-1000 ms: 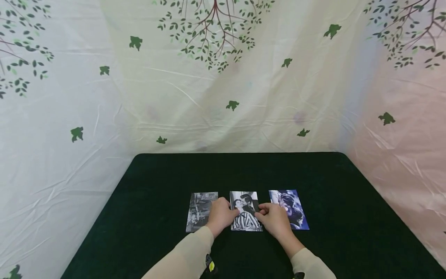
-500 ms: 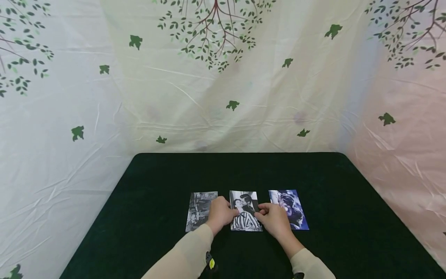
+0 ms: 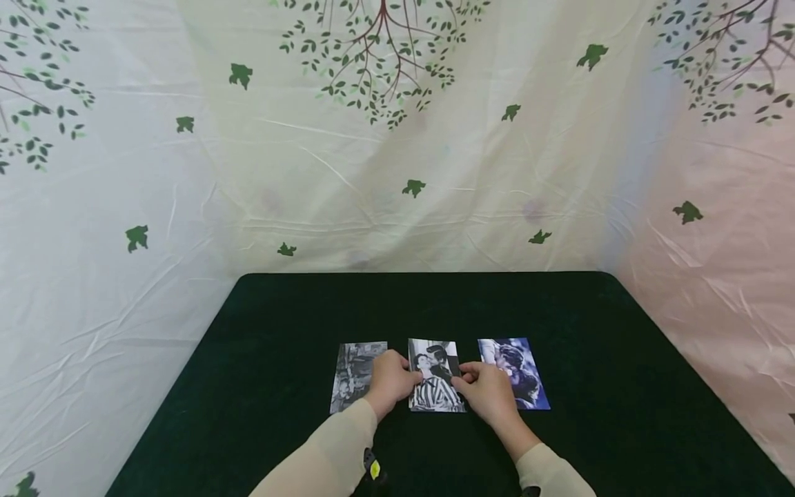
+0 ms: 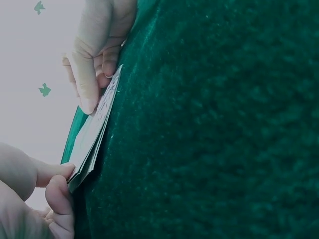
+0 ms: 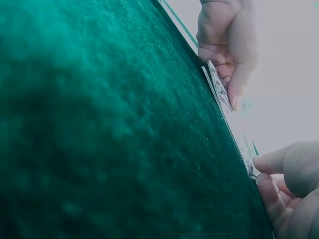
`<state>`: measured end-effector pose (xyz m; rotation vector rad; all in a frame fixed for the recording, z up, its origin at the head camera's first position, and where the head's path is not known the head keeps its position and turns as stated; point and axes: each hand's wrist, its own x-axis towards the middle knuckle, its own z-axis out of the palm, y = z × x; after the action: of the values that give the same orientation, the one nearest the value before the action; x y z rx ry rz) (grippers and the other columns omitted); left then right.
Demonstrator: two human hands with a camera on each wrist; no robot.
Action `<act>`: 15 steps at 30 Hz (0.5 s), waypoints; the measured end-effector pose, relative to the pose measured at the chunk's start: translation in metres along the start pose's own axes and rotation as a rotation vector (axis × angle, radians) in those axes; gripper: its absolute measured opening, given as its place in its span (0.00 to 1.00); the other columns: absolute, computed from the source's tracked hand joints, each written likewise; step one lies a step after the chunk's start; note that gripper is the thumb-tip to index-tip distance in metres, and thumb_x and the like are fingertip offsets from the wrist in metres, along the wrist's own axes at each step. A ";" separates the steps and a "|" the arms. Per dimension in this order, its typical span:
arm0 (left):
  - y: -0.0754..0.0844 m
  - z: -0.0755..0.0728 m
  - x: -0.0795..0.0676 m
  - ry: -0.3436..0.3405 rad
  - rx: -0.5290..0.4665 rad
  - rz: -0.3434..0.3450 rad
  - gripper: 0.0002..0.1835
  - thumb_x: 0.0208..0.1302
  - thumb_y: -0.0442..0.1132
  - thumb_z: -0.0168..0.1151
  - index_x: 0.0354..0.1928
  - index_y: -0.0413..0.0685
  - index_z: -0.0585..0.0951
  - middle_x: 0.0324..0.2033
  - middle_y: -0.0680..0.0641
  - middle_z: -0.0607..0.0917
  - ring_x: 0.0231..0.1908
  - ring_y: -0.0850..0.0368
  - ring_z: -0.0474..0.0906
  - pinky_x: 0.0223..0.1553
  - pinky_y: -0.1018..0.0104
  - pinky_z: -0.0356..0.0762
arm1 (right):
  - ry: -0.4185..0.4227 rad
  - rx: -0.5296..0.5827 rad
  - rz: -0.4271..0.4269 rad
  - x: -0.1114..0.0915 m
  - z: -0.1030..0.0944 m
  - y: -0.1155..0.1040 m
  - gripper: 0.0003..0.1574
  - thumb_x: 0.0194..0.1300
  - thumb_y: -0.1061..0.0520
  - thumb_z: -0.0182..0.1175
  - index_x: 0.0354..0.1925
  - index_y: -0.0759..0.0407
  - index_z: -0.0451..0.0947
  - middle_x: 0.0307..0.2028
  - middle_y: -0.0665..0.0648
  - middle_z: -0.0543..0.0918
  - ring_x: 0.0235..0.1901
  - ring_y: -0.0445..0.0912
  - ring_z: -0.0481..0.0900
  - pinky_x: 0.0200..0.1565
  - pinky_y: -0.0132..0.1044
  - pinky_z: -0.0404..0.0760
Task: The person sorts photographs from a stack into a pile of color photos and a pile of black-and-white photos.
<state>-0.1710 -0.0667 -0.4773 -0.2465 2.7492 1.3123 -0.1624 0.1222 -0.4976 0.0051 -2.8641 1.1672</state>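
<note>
Middle photo print point(image 3: 437, 388), black-and-white, located on the table between two others and apart from both. Setting: pale backdrop point(image 3: 341, 179) with printed branches and green bird-like motifs; dark green table point(image 3: 397, 304), surface velvety; pale sleeves point(image 3: 329, 449) at the near side. Left hand point(image 3: 391, 379): thumb and finger pinching the middle print's left edge. Right hand point(image 3: 489, 392): thumb and finger pinching its right edge. Left photo print point(image 3: 352, 376), grey-toned, partly covered by the left hand; right photo print point(image 3: 520, 362), blue-toned, partly covered by the right. Edge detail, wrist views: more than one thin layer; stacked or folded, cannot tell. Handling, as judged: very light, springy, probably slick-faced, easily creased or smudged; best taken by opposite side edges, fingers off the picture.
</note>
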 end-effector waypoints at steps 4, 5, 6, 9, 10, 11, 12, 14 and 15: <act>0.000 0.001 0.000 0.009 -0.057 -0.036 0.14 0.52 0.38 0.73 0.36 0.39 0.78 0.31 0.46 0.77 0.32 0.53 0.73 0.32 0.60 0.75 | 0.008 -0.001 -0.003 0.000 0.000 -0.001 0.17 0.57 0.53 0.69 0.43 0.60 0.84 0.27 0.48 0.79 0.27 0.42 0.73 0.32 0.37 0.73; 0.000 0.002 0.000 0.011 -0.066 -0.038 0.14 0.52 0.38 0.73 0.36 0.39 0.78 0.32 0.46 0.77 0.33 0.53 0.73 0.32 0.60 0.75 | 0.010 -0.002 -0.003 0.000 0.000 -0.001 0.17 0.57 0.53 0.69 0.43 0.60 0.84 0.27 0.48 0.79 0.27 0.42 0.73 0.32 0.38 0.73; 0.000 0.002 0.000 0.011 -0.076 -0.042 0.14 0.53 0.37 0.73 0.36 0.39 0.78 0.32 0.45 0.77 0.33 0.53 0.73 0.32 0.59 0.75 | 0.012 -0.001 -0.001 0.001 0.000 -0.001 0.17 0.57 0.53 0.69 0.43 0.60 0.84 0.27 0.48 0.79 0.27 0.42 0.73 0.32 0.37 0.73; 0.001 0.001 0.000 0.010 -0.096 -0.049 0.14 0.53 0.37 0.73 0.36 0.39 0.77 0.32 0.45 0.76 0.33 0.52 0.72 0.32 0.59 0.74 | 0.014 0.000 0.002 0.001 0.001 -0.001 0.17 0.57 0.53 0.69 0.44 0.59 0.84 0.27 0.48 0.80 0.27 0.42 0.74 0.33 0.38 0.73; 0.001 0.001 0.000 0.009 -0.101 -0.050 0.14 0.53 0.37 0.72 0.36 0.39 0.77 0.32 0.45 0.75 0.33 0.52 0.72 0.31 0.59 0.74 | 0.016 0.000 0.003 0.001 0.001 -0.001 0.17 0.57 0.53 0.70 0.43 0.59 0.84 0.26 0.47 0.80 0.27 0.42 0.74 0.33 0.38 0.73; 0.001 0.000 -0.001 0.007 -0.106 -0.051 0.14 0.53 0.37 0.72 0.36 0.39 0.76 0.32 0.45 0.75 0.32 0.52 0.72 0.31 0.60 0.74 | 0.017 -0.001 0.002 0.001 0.002 -0.001 0.17 0.57 0.52 0.70 0.43 0.59 0.84 0.26 0.47 0.80 0.27 0.42 0.74 0.33 0.38 0.73; 0.001 0.000 -0.001 0.004 -0.112 -0.053 0.14 0.54 0.37 0.72 0.35 0.40 0.77 0.32 0.45 0.75 0.32 0.52 0.72 0.31 0.60 0.74 | 0.020 -0.001 0.001 0.001 0.002 -0.001 0.17 0.57 0.52 0.70 0.43 0.59 0.84 0.26 0.47 0.80 0.27 0.41 0.74 0.33 0.38 0.74; 0.002 -0.001 -0.003 -0.005 -0.122 -0.057 0.13 0.54 0.37 0.72 0.34 0.40 0.77 0.31 0.45 0.75 0.31 0.52 0.72 0.29 0.61 0.73 | 0.025 -0.004 -0.002 0.001 0.002 0.000 0.17 0.57 0.52 0.69 0.43 0.59 0.84 0.26 0.47 0.79 0.27 0.41 0.74 0.33 0.38 0.73; 0.002 -0.001 -0.003 -0.011 -0.128 -0.060 0.13 0.54 0.37 0.72 0.34 0.40 0.77 0.30 0.46 0.75 0.31 0.52 0.72 0.29 0.61 0.73 | 0.027 -0.005 -0.002 0.000 0.002 0.000 0.17 0.57 0.52 0.69 0.43 0.59 0.84 0.26 0.47 0.79 0.27 0.42 0.73 0.33 0.38 0.73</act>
<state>-0.1685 -0.0657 -0.4749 -0.3262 2.6303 1.4703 -0.1629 0.1206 -0.4992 -0.0080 -2.8425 1.1511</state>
